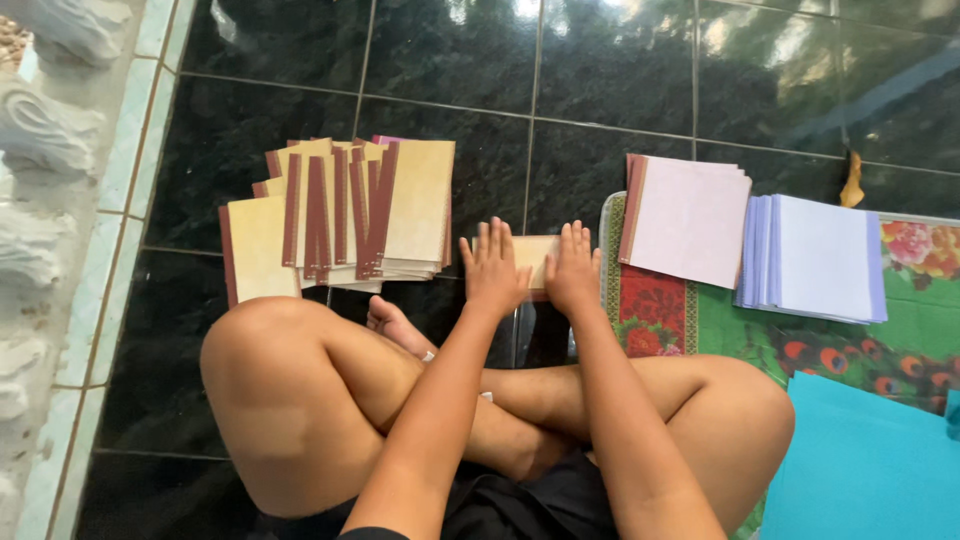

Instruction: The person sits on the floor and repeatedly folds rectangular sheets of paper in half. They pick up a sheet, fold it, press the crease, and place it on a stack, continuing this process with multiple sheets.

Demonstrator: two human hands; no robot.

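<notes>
Head view shows left hand [493, 268] and right hand [572, 268] pressed flat, fingers spread, on a tan card [530, 256] at frame centre. Fanned tan cards [345, 215] lie left; pink sheets [688, 218] right.

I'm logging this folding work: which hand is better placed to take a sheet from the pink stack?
Probably the right hand: it lies beside the pink stack, while the left hand is farther off, nearer the tan stack.

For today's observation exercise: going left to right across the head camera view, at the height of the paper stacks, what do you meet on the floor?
Pale carved wall edge → fanned pile of cream cards with maroon strips → left hand → right hand, both pressing one cream card → pale pink stack → lavender-white stack on the floral mat.
</notes>
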